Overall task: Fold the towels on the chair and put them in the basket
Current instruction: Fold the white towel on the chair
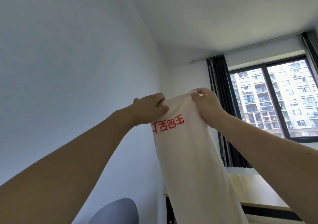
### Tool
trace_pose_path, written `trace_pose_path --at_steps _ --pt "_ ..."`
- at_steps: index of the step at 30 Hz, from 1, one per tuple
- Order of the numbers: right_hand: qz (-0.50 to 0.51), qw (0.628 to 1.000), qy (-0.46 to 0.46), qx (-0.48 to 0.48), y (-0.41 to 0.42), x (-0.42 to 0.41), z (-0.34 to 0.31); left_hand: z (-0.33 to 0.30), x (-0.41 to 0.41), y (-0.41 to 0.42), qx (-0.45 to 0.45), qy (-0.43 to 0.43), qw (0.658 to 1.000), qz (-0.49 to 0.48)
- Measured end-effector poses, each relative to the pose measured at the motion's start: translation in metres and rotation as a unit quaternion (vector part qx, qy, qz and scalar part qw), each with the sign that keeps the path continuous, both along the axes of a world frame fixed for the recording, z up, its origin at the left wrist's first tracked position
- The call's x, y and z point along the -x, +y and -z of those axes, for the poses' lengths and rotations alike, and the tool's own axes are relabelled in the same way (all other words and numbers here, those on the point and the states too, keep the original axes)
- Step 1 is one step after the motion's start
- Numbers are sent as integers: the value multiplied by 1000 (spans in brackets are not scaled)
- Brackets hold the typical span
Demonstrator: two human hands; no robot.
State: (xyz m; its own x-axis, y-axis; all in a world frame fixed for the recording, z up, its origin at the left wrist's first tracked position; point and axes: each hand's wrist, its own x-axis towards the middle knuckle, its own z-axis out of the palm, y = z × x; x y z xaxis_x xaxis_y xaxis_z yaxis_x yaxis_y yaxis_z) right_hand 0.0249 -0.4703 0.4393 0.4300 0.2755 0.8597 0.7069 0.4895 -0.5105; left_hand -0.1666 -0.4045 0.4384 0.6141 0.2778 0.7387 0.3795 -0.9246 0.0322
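Towel: long cream-white cloth towel (192,155) with red printed characters upside down near its top, held up in mid-air in front of the dark-framed window, hanging down and out of view at the bottom edge
Left hand: left hand (151,107) raised at the towel's upper left corner, thumb and curled fingers pinching the top hem, forearm reaching up from the lower left
Right hand: right hand (206,103) raised at the towel's upper right corner, fingers curled over the top edge and gripping the cloth, forearm coming in from the lower right
Spacing of hands: close together, both touching the towel's top edge, cloth bunched slightly between them
Window: dark-framed window (275,100) to the right of the towel, pale high-rise flats visible through the glass
Curtains: dark grey curtains (218,89) on a light rod, one panel just behind the towel at the window's left side, another at the window's far right
Chair: rounded grey-blue chair back (115,211) well below and left of the window, under the left forearm
Desk: light wooden desk top (258,189) below the window, partly hidden behind the towel
Wall: plain white wall (68,69) left of the window
Basket: not in view
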Motion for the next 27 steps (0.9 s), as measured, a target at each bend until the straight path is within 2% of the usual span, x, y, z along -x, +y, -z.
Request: trace_pose_path --at_steps 2,4,5,6,7,9,11,13,14,16,18,20,23,27 --pt "-2 1000 -8 13 -8 -3 -2 -1 2 -5 -83 0 994 -67" --pt "1 999 -30 32 -19 -6 -2 -5 5 -5 -91 1 992 -86" --pt "4 998 -47 41 -25 -8 -2 -7 6 -7 -50 -11 997 -54" --pt "6 997 -61 48 -30 -8 -1 -9 7 -11 7 -34 999 21" --pt "6 996 -71 55 -36 -8 -2 -11 8 -16 62 -62 988 126" --pt "2 995 -78 62 -44 -5 -4 -15 10 -35 140 -87 941 296" --pt "6 994 -87 62 -51 -3 -7 -19 15 -50 160 -101 920 344" --pt "32 991 -109 72 -60 0 -10 -24 22 -55 153 -115 930 313" --pt "45 987 -125 86 -66 1 -11 -28 27 -54 124 -114 950 264" --pt "48 979 -151 128 -76 1 -13 -37 37 -47 3 -95 991 94" --pt "42 970 -170 166 -84 4 -17 -44 45 -42 -125 -78 988 -54" --pt "23 969 -175 175 -89 10 -23 -48 48 -43 -196 -80 969 -126" --pt "-44 969 -158 185 -91 17 -33 -53 43 -38 -216 -123 958 -144" --pt "-127 958 -117 229 -81 12 -40 -55 33 -12 -115 -164 977 -71"
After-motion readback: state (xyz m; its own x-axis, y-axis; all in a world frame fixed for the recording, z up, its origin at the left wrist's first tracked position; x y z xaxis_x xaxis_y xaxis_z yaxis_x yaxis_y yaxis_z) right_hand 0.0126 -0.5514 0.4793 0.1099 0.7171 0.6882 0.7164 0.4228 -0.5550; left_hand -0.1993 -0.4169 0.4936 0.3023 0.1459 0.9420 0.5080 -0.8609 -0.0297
